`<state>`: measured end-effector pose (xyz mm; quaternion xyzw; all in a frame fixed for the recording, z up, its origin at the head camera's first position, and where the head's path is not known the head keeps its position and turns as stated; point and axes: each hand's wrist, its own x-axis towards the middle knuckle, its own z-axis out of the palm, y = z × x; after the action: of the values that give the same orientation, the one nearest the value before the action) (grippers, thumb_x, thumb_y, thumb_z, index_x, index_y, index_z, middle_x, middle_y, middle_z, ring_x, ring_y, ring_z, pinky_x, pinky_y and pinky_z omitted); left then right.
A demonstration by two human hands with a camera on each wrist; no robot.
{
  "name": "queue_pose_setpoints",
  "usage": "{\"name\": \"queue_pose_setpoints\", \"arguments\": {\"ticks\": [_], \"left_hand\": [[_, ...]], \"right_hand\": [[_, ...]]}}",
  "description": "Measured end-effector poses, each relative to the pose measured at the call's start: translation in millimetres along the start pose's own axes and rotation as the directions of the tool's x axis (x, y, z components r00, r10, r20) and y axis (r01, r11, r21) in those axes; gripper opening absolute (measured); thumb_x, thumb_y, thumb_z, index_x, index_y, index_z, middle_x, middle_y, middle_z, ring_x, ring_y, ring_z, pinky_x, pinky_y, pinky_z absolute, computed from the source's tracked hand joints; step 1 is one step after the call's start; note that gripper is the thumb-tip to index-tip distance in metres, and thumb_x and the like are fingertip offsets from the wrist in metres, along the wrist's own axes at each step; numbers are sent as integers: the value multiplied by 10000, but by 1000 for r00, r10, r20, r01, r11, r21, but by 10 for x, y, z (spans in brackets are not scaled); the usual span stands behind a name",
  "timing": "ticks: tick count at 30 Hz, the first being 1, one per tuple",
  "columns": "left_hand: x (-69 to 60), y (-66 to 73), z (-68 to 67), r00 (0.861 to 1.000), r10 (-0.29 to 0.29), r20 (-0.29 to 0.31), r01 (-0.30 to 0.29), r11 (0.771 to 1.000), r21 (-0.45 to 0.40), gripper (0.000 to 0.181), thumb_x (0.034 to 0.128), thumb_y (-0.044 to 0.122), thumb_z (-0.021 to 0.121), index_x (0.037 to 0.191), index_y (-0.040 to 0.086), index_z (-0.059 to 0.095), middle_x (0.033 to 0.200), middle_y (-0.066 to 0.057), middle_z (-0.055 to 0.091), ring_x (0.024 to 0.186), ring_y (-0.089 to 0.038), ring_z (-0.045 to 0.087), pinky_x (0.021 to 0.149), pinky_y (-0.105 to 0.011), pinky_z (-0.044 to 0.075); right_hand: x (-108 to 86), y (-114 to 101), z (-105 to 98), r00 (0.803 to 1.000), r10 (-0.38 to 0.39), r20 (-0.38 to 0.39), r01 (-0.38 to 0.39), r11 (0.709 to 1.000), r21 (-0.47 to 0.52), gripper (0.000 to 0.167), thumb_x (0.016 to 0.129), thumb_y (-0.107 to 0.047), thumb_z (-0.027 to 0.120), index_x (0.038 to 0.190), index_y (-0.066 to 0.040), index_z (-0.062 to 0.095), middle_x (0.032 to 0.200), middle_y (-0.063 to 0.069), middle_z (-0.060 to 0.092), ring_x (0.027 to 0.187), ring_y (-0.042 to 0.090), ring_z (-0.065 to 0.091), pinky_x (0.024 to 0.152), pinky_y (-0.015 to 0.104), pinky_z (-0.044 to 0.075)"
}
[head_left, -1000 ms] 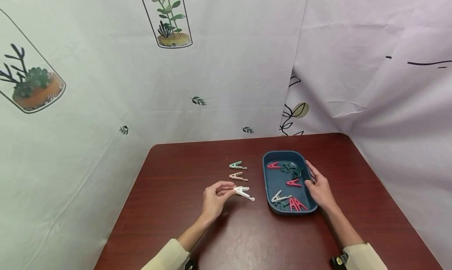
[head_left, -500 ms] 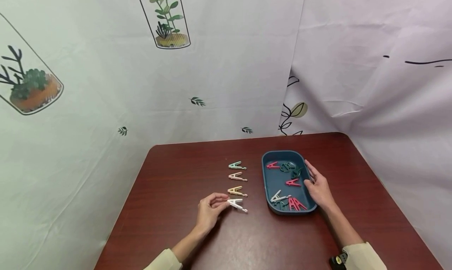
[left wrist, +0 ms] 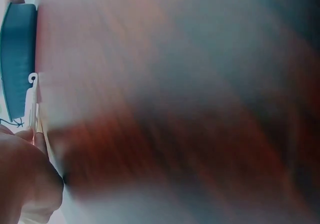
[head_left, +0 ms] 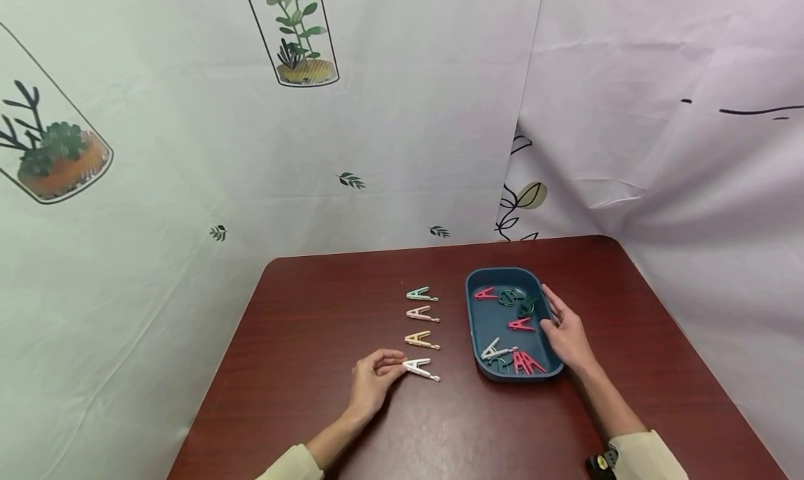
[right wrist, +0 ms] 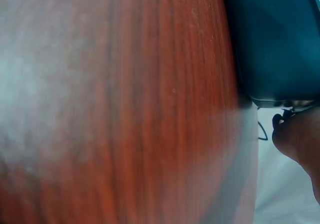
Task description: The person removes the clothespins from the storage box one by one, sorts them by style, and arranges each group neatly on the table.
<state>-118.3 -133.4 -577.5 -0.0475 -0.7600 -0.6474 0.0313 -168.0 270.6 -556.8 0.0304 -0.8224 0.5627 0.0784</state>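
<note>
In the head view my left hand [head_left: 370, 384] pinches the left end of a white clothespin [head_left: 421, 369], which lies at or just above the tabletop. Beyond it, in a column, lie a yellow clothespin [head_left: 421, 339], a pale pinkish clothespin [head_left: 422, 314] and a light green clothespin [head_left: 421, 294]. My right hand [head_left: 567, 332] holds the right rim of a blue tray [head_left: 470, 312], thumb over the edge. Inside are several pink clothespins [head_left: 521, 324], a whitish clothespin [head_left: 496, 350] and dark green pieces [head_left: 526, 305], their kind unclear. The left wrist view shows the pinched clothespin [left wrist: 32, 101] edge-on.
The dark red-brown wooden table [head_left: 326, 305] has rounded far corners. White cloth [head_left: 402, 152] with plant prints hangs behind it and along the right side. The tray's outer wall [right wrist: 280, 43] fills the upper right of the right wrist view.
My left hand has moved toward the near side with the white clothespin and lowered it. The yellow clothespin, hidden at first, now shows. My right hand stays on the tray.
</note>
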Motion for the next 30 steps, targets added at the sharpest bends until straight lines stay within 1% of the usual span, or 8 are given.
{"name": "queue_pose_setpoints", "arguments": {"ticks": [3,7,11,16,22,25,30], "left_hand": [[0,-17,-5,1000,1,-8,-1,999,49,206,869,-56,837,1065,-35,775,1005,-161,797,926,-274,791,772,-197,596],[8,-42,-4,1000,18,-16,-16,994,106,195,866,-27,854,1048,-2,789,982,-106,804,906,-208,790,772,-207,602],[23,-59,5,999,36,-19,-34,992,119,194,864,-18,861,1044,4,794,972,-92,805,900,-199,789,778,-213,606],[23,-63,22,999,36,-15,-34,992,125,201,858,-20,865,1046,4,798,966,-87,806,897,-209,787,775,-212,606],[16,-39,37,999,33,-18,-30,990,137,204,853,-37,861,1043,-1,796,970,-88,805,889,-184,783,779,-213,606],[18,-38,42,999,42,-20,-39,989,145,204,853,-43,859,1043,-5,795,972,-88,805,879,-167,781,777,-211,605],[19,-37,46,999,42,-16,-39,990,138,213,857,-53,849,1058,-14,788,990,-93,805,892,-174,783,784,-211,605]], "right_hand": [[-2,-7,-5,1000,-12,4,12,1000,5,708,1012,120,481,1673,-34,276,1649,287,356,1459,480,415,813,73,425],[1,-12,-7,999,-32,6,32,999,13,725,991,138,492,1667,-20,284,1635,301,367,1438,479,431,745,142,427],[6,-5,2,1000,-30,5,30,1000,-3,719,993,129,493,1666,-18,285,1635,295,373,1434,476,437,746,142,441],[13,24,11,1000,-31,-2,31,999,-23,719,988,129,484,1665,-14,286,1627,304,379,1423,483,443,750,140,440],[11,27,7,1000,-24,-1,24,1000,-19,721,992,133,476,1669,-25,283,1639,297,366,1440,478,428,768,118,430],[10,19,4,1000,-21,0,21,1000,-19,719,994,133,476,1668,-20,280,1645,294,357,1454,480,413,790,101,424],[7,14,4,1000,-25,1,25,1000,-18,712,998,130,478,1666,-15,281,1647,291,356,1455,479,413,778,115,424]]}}
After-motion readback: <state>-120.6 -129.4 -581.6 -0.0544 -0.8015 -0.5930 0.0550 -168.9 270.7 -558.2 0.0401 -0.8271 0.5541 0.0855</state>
